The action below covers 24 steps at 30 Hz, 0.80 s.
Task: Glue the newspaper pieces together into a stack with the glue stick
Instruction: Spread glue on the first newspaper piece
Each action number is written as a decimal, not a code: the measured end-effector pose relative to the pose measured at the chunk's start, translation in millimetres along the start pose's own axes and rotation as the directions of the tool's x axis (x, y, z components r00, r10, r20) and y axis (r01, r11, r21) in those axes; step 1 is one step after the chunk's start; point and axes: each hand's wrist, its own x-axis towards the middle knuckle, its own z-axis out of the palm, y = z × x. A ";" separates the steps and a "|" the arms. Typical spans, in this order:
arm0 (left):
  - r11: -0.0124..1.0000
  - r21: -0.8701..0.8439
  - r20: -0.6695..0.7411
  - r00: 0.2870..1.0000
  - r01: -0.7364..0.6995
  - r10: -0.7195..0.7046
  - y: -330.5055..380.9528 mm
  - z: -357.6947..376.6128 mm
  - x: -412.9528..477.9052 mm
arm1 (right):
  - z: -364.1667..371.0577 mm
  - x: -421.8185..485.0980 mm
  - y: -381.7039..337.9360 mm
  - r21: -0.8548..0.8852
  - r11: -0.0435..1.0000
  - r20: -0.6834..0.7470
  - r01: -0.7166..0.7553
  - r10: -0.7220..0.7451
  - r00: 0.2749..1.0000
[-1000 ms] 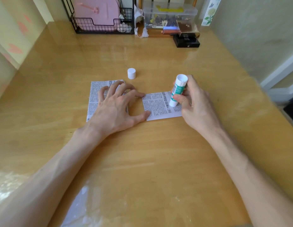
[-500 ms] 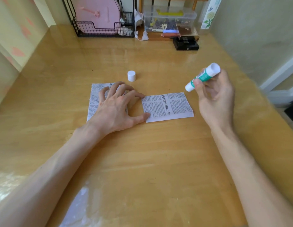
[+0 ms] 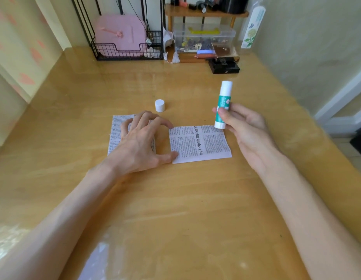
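On the glossy wooden table (image 3: pixel 175 209), near its middle, two printed newspaper pieces (image 3: pixel 197 144) lay side by side: light, floppy, easily torn, best lifted by an edge. The left hand (image 3: pixel 141 142), grip open, pressed the left piece (image 3: pixel 116 130). The right hand (image 3: pixel 246 128) pinched the green-and-white glue stick (image 3: pixel 223 104) upright; the small white cap (image 3: pixel 159 105) stood beyond.

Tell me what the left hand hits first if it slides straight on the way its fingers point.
Most likely the white cap, standing on the table just beyond the left hand, which rests on the left newspaper piece. With one view only, it might slip narrowly past.
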 end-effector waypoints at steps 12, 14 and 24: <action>0.992 -0.120 -0.017 0.999 -0.043 0.041 2.1 2.9 5.4 | 40.1 74.9 13.3 -0.451 0.848 0.062 0.277 -0.280 0.958; 0.989 -0.142 -0.055 0.998 -0.051 0.044 0.8 3.1 5.8 | 46.2 84.9 15.6 -0.479 0.825 0.082 0.301 -0.299 0.951; 0.965 -0.252 -0.220 0.975 -0.071 0.014 -1.6 -8.5 8.2 | 52.0 94.0 25.1 -0.547 0.785 0.092 0.290 -0.289 0.953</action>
